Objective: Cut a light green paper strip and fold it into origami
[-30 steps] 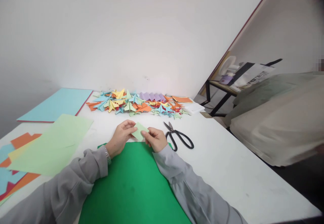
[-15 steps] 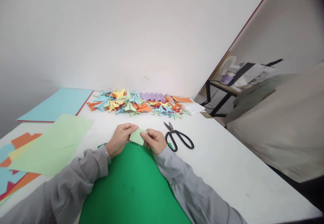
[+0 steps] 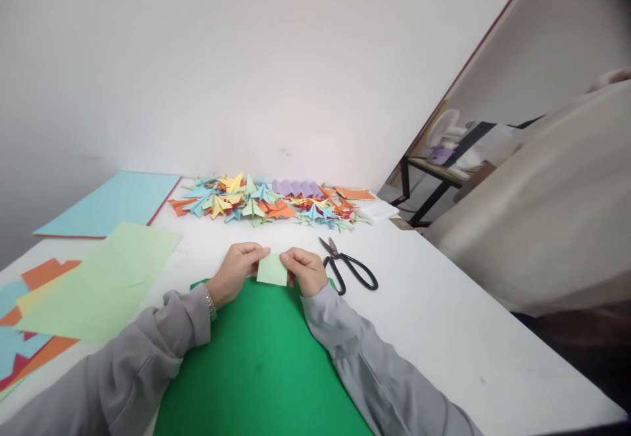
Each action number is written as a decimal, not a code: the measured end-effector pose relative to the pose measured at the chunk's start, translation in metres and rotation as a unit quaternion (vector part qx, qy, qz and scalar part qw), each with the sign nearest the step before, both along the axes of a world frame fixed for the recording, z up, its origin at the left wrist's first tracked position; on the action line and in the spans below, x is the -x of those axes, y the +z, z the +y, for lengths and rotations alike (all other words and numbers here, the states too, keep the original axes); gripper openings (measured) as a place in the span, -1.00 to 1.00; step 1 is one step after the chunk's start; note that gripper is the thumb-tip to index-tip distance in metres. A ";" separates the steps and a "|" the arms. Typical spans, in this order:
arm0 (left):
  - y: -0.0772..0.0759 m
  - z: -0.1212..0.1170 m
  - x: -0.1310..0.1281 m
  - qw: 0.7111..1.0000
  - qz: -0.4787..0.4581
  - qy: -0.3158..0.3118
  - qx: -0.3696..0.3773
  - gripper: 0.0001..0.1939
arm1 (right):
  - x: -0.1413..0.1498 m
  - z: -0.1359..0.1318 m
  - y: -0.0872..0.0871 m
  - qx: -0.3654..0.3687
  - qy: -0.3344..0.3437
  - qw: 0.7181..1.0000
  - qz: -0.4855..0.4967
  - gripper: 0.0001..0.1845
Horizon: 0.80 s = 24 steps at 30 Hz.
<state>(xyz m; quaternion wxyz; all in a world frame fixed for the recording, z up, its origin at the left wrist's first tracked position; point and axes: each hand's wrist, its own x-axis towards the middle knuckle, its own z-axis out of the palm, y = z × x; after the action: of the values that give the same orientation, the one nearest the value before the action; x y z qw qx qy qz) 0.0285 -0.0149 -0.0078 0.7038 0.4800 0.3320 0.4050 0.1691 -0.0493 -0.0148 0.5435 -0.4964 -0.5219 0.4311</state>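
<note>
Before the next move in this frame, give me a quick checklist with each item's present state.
1. Left hand grips the small light-green paper: ok, pinched near its upper left corner.
2. Right hand grips it too: ok, thumb near the upper right corner.
3. Paper is a single layer: cannot tell.
4. Scissors closed: not ok, blades stand apart.
5. Scissors free of the right hand: cannot tell, one handle loop is partly hidden.
6. Folded paper planes apart from both hands: ok, heaped beyond them.
</note>
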 end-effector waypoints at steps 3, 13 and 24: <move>-0.002 -0.001 0.000 0.999 0.021 -0.014 -0.028 -0.77 | -0.001 0.001 -0.001 0.002 0.005 1.000 0.003 -0.65; -0.003 0.000 0.000 0.992 0.071 -0.033 -0.101 -0.80 | 0.000 -0.002 -0.003 -0.020 0.032 0.998 -0.040 -0.68; -0.002 -0.002 0.000 0.998 0.045 -0.014 -0.045 -0.70 | -0.002 0.003 -0.005 0.029 0.039 0.998 0.029 -0.67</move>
<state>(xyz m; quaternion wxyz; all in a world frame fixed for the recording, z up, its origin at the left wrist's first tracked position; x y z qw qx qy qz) 0.0282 -0.0173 -0.0098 0.6716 0.5338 0.3375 0.3876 0.1707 -0.0462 -0.0194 0.5266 -0.4789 -0.5119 0.4809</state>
